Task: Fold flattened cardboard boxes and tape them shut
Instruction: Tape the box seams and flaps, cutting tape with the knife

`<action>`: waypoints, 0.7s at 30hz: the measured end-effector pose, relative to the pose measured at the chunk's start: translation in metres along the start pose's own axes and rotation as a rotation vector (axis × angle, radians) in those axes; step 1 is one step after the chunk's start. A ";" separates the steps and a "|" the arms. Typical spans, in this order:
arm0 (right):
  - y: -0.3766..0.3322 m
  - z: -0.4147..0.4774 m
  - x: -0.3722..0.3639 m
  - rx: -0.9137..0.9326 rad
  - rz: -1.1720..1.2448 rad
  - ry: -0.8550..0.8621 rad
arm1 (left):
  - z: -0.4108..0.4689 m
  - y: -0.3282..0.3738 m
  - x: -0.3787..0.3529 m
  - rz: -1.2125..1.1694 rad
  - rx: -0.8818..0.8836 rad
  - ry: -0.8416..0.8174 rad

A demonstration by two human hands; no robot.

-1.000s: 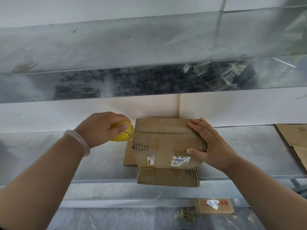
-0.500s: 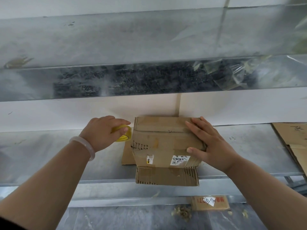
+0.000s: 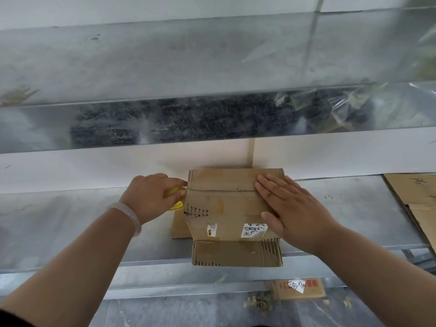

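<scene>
A small worn cardboard box [image 3: 221, 206] with two white labels stands on the metal shelf [image 3: 70, 227], its top flaps folded down and a front flap hanging over the shelf edge. My right hand [image 3: 290, 208] lies flat on the right side of the top, fingers straight, pressing the flaps. My left hand [image 3: 151, 197] grips a yellow tape roll [image 3: 175, 199] right against the box's left edge; most of the roll is hidden under the fingers. A flat piece of cardboard [image 3: 180, 228] lies under the box.
Flattened cardboard sheets [image 3: 415, 204] lie on the shelf at the far right. An upper metal shelf [image 3: 212, 67] overhangs the work area. On the floor below sit a small labelled cardboard piece [image 3: 297, 289] and some scraps.
My left hand has brought the tape roll to the right until it meets the box's left edge. My right hand's fingers have flattened on the box top.
</scene>
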State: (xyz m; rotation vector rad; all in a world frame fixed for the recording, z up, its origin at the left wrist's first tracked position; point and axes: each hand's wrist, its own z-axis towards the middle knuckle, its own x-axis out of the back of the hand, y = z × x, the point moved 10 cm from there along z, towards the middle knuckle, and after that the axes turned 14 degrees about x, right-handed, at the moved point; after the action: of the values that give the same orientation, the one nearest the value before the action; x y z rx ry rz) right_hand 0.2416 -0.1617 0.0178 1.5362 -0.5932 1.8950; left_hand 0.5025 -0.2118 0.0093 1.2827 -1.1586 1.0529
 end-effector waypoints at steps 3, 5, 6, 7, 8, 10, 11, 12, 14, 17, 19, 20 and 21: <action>-0.011 0.008 -0.002 -0.050 -0.053 -0.067 | -0.001 0.001 -0.001 -0.026 0.005 0.011; -0.017 0.015 -0.006 -0.077 -0.069 -0.105 | -0.001 0.000 -0.003 -0.036 0.022 0.008; -0.018 0.018 -0.008 -0.095 -0.062 -0.111 | 0.000 -0.002 -0.005 -0.040 0.033 0.002; -0.017 0.019 -0.010 -0.109 -0.049 -0.116 | 0.000 -0.002 -0.007 -0.043 0.040 -0.004; -0.016 0.019 -0.012 -0.111 -0.033 -0.120 | -0.001 -0.003 -0.008 -0.044 0.043 -0.006; -0.015 0.019 -0.014 -0.077 -0.011 -0.133 | -0.002 -0.002 -0.008 -0.048 0.046 -0.009; -0.016 0.020 -0.014 -0.051 -0.006 -0.134 | -0.003 -0.002 -0.008 -0.059 0.051 -0.009; -0.016 0.020 -0.013 -0.029 0.001 -0.133 | -0.005 -0.003 -0.008 -0.074 0.057 -0.009; -0.017 0.019 -0.010 -0.015 0.023 -0.132 | -0.010 -0.002 -0.008 -0.091 0.057 -0.011; -0.017 0.021 0.004 -0.032 0.094 -0.103 | -0.018 -0.002 -0.012 -0.140 0.070 -0.019; -0.023 0.032 0.016 -0.063 0.145 -0.092 | -0.021 -0.004 -0.013 -0.192 0.091 -0.019; -0.028 0.040 0.015 -0.063 0.172 -0.128 | -0.022 -0.004 -0.013 -0.206 0.095 -0.020; -0.036 0.051 0.010 -0.043 0.190 -0.186 | -0.022 -0.002 -0.014 -0.211 0.095 -0.023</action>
State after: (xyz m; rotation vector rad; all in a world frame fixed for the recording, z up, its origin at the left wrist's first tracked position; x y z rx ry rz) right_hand 0.3012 -0.1697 0.0372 1.6913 -0.8850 1.8736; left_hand 0.5038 -0.1889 -0.0033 1.4603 -0.9761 0.9478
